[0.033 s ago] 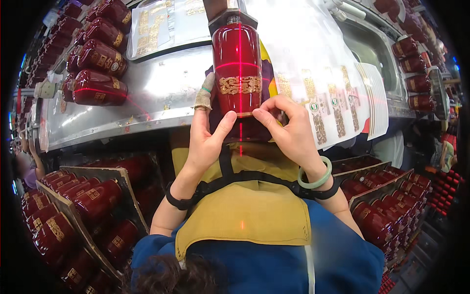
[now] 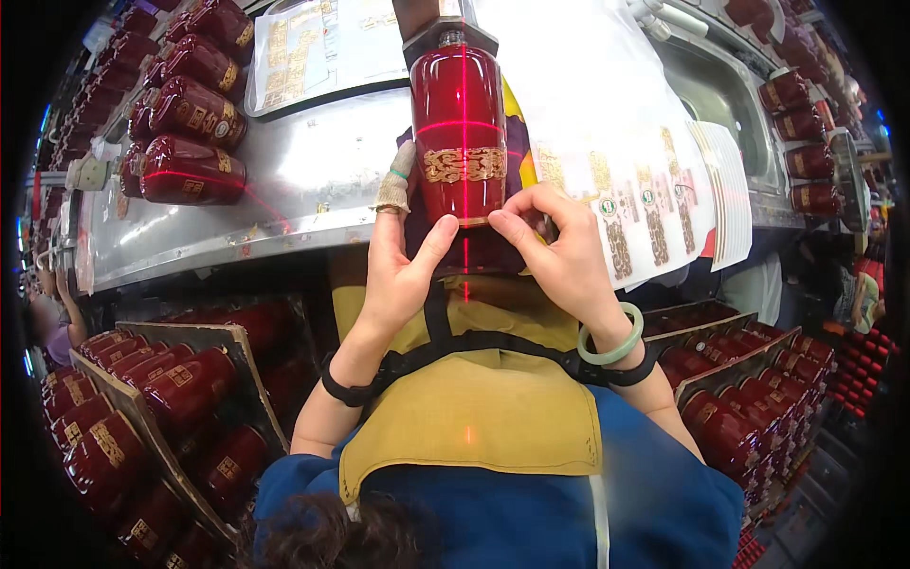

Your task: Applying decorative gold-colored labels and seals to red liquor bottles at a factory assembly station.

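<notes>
A glossy dark red glass bottle [image 2: 462,95] lies in front of me, its neck pointing away and an ornate gold band around its body. Red laser lines cross on it. Along its near end runs a thin gold strip [image 2: 473,222]. My left hand [image 2: 403,261] holds the bottle's left side, the thumb pressing near the strip's left end; a cloth finger cover with a green band is on one finger. At the strip's right end, my right hand [image 2: 564,248] pinches with thumb and forefinger against the bottle. Its other fingers are partly hidden.
The bottle's neck meets a dark angular holder [image 2: 451,36]. White decal sheets [image 2: 635,204] with gold patterns lie to the right, beside a metal sink [image 2: 720,90]. A tray of gold decals [image 2: 327,52] and several red bottles [image 2: 194,171] stand left. Bottle-filled crates [image 2: 251,379] flank me.
</notes>
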Demonstrator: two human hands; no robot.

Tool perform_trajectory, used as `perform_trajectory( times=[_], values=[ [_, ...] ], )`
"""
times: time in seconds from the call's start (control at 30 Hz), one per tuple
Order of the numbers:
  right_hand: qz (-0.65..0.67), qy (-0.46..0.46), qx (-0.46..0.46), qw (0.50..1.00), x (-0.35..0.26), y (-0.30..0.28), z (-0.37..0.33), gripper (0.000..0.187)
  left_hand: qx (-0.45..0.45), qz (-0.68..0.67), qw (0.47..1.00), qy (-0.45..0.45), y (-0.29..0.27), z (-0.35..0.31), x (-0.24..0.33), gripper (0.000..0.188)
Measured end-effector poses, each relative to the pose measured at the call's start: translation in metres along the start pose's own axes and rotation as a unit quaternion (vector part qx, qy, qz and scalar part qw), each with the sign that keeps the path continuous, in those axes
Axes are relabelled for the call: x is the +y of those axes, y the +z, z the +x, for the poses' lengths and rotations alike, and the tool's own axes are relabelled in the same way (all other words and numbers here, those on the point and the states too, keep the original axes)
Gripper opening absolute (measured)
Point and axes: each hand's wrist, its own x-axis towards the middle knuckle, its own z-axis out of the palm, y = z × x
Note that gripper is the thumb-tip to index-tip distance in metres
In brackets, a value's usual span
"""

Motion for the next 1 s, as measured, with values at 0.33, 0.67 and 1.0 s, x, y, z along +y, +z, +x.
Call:
perform_trajectory(
  times=[0.33,0.67,1.0],
  values=[
    [0.002,-0.005,0.002,1.0,0.0026,0.0,0.0004,0.019,0.007,0.018,1.0,0.006,0.0026,0.0002,0.0011,0.076],
    [0.009,-0.004,0.01,1.0,0.002,0.0008,0.0013,0.019,0.014,0.007,1.0,0.001,0.0051,-0.0001,0.0013,0.077],
    [-0.001,0.003,0.015,1.0,0.004,0.0041,0.0029,0.021,0.023,-0.022,0.999,-0.004,-0.0022,-0.0009,-0.0042,0.073]
  ],
)
